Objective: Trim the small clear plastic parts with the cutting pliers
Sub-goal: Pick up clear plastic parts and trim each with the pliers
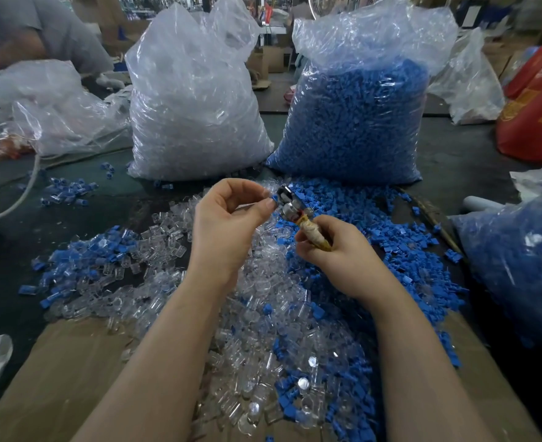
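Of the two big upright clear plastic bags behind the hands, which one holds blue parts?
The right-hand clear bag, packed with blue plastic pieces; the left-hand bag holds only clear parts.

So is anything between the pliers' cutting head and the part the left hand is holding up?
Nothing visible. The left hand pinches a small part right at the head of the cutting pliers, gripped by the right hand.

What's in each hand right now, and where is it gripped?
Right hand grips the cutting pliers by the wrapped handles. Left hand pinches a small blue plastic part between thumb and fingertips, at the pliers' head.
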### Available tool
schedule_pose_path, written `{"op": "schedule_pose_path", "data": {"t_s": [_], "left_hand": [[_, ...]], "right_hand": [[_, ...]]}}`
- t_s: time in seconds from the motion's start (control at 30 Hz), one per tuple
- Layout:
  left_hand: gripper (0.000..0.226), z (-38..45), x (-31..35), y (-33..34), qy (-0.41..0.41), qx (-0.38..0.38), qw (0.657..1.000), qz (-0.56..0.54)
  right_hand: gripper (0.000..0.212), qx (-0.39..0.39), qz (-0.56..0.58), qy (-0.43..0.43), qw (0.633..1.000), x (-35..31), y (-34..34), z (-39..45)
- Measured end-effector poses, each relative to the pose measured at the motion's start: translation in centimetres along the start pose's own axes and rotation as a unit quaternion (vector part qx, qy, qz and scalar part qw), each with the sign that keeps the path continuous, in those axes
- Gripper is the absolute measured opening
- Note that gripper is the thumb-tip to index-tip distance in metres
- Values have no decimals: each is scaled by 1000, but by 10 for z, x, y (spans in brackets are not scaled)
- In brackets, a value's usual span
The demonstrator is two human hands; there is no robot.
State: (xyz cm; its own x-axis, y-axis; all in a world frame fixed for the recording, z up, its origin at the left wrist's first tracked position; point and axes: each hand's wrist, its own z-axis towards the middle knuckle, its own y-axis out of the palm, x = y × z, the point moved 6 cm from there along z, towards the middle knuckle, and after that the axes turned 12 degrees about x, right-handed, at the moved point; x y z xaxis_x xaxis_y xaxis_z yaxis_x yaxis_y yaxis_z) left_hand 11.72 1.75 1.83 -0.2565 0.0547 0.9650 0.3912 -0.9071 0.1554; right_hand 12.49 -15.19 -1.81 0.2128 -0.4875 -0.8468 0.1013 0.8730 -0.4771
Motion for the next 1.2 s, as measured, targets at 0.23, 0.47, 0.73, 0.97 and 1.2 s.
{"op": "schedule_pose_path", "data": {"t_s": [0.23,0.47,0.73,0.97,1.2], "left_hand": [[22,0,0,0,11,-19,1000,3],[23,0,-4,0,-13,-22,999,-24],[24,1,-4,0,-24,-24,999,-38],[24,1,-4,0,-27,-27,999,-34],[24,4,-14,-4,-88,-28,995,-32]], "right_hand": [[9,-4,-10,-10,1000,-4,2,-1],[5,-7,-42,-29,999,-3,2,-2],[12,5,-56,-25,998,0,1,-2],[17,43,-104,-46,993,-6,-2,-3],[11,58,-151,-43,986,-2,-1,1]]}}
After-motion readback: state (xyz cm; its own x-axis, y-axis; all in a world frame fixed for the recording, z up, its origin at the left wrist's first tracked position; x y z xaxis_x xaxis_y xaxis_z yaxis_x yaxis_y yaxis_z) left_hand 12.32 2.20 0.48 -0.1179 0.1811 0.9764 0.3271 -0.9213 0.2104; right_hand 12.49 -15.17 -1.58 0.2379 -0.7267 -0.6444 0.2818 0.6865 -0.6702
